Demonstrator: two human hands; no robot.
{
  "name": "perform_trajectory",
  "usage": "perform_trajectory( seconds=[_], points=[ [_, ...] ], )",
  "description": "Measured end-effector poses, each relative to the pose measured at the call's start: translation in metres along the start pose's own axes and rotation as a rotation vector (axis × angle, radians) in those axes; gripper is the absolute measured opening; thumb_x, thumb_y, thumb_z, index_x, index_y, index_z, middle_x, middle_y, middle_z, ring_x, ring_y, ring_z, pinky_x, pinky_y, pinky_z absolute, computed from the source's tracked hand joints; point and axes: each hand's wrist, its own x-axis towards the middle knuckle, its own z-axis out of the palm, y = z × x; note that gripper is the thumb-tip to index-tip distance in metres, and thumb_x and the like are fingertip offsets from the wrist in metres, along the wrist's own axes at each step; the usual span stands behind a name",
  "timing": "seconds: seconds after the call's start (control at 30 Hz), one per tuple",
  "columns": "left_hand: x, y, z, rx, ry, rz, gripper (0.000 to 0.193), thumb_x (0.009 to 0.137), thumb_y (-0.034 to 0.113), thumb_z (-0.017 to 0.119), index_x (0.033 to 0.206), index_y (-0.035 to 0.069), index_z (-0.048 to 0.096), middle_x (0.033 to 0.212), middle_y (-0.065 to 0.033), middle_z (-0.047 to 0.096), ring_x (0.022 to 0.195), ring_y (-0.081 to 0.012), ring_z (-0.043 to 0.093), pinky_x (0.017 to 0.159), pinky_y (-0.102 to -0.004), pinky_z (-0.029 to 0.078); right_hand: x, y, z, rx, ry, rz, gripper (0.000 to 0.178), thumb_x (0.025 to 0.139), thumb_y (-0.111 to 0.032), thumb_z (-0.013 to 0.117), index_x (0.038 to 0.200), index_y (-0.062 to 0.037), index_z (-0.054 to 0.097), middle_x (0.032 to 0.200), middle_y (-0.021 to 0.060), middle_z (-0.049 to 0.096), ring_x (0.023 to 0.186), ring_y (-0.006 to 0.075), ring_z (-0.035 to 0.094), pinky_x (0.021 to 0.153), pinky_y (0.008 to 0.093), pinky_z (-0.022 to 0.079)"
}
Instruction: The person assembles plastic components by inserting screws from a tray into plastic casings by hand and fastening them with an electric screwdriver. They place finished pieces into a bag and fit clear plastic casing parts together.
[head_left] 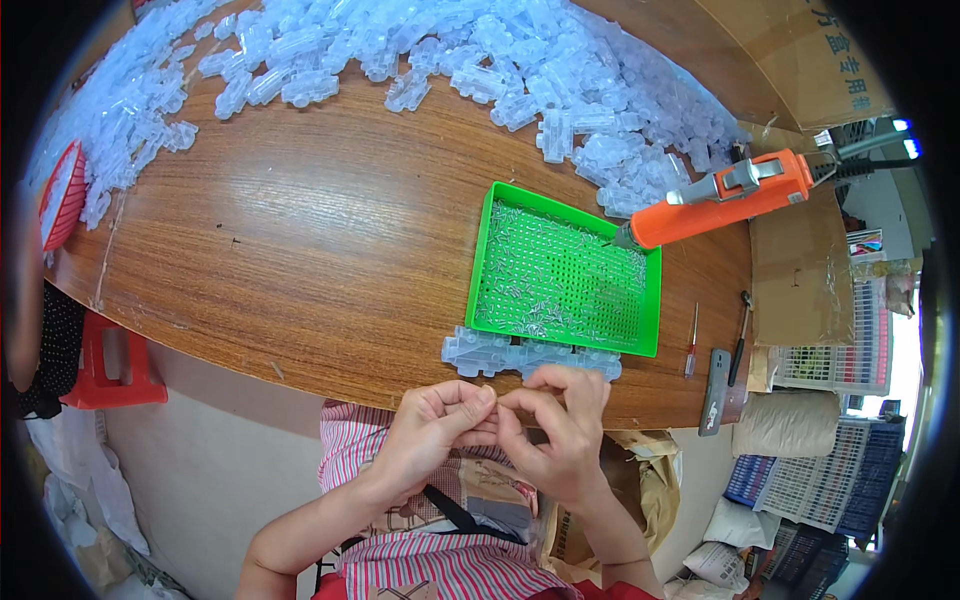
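Note:
Just off the table's front edge, my left hand (437, 428) and my right hand (556, 428) meet with their fingertips together. Both are closed in a pinch; whatever lies between the fingers is too small to make out. Right behind them, a row of clear plastic parts (478, 352) lies along the near side of a green perforated tray (655, 300). Many small metal screws (540, 318) are scattered in the tray. An orange electric screwdriver (715, 203) hangs slanting over the tray's far right corner, its tip near the rim.
A large heap of clear plastic parts (600, 85) covers the table's back. To the right lie a small screwdriver (692, 345), a grey phone (714, 392) and a black-handled tool (739, 345). A red basket (64, 197) stands at left, near another person's arm (27, 300) and a red stool (115, 365).

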Motion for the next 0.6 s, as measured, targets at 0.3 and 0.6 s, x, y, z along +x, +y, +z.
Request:
perform_trajectory(
  seconds=[0.3,0.6],
  points=[
    [-0.002,0.014,-0.012,0.137,0.149,-0.097,0.047,0.098,0.039,0.041,0.091,-0.004,0.061,0.087,-0.0151,0.067,0.077,-0.0207,0.068,0.068,-0.0289,0.058,0.004,0.022,0.032,-0.06,0.006,-0.026,0.018,0.068,-0.007,0.072,0.083,-0.0098,0.062,0.096,0.005,0.053,0.088,0.0243,0.049,0.074,0.0373,0.033],
    [0.004,0.013,-0.01,0.107,0.127,-0.074,0.045,0.099,0.037,0.04,0.094,-0.002,0.061,0.087,-0.0127,0.066,0.078,-0.019,0.068,0.07,-0.0277,0.058,0.01,0.022,0.032,-0.072,-0.018,-0.01,0.018,0.065,-0.009,0.073,0.08,-0.0117,0.063,0.099,0.005,0.051,0.09,0.0242,0.047,0.074,0.0379,0.033]
  ],
)
